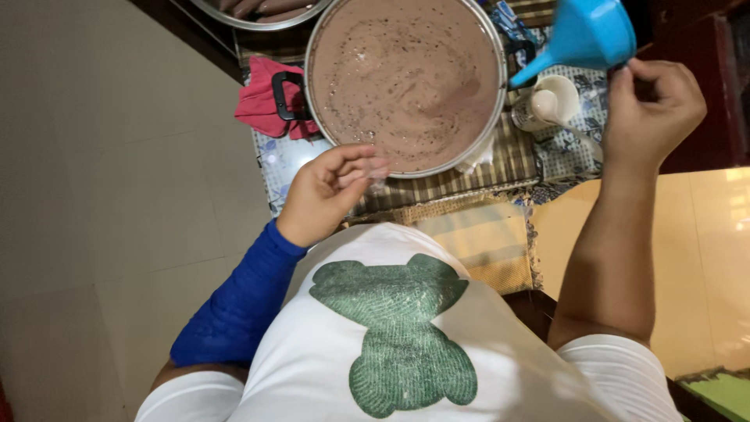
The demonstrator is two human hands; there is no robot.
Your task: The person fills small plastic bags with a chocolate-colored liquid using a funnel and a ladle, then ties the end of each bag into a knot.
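Fingers of the left hand pinch together on a small clear scrap, too blurred to identify, just at the near rim of the big pot of brown speckled liquid. Beyond those fingertips a red cloth lies beside the pot's black handle. Right hand has its fingers curled shut on the rim of a blue funnel, whose spout points toward the pot. Just below the funnel, near those fingers, a white cup stands on the patterned table cover.
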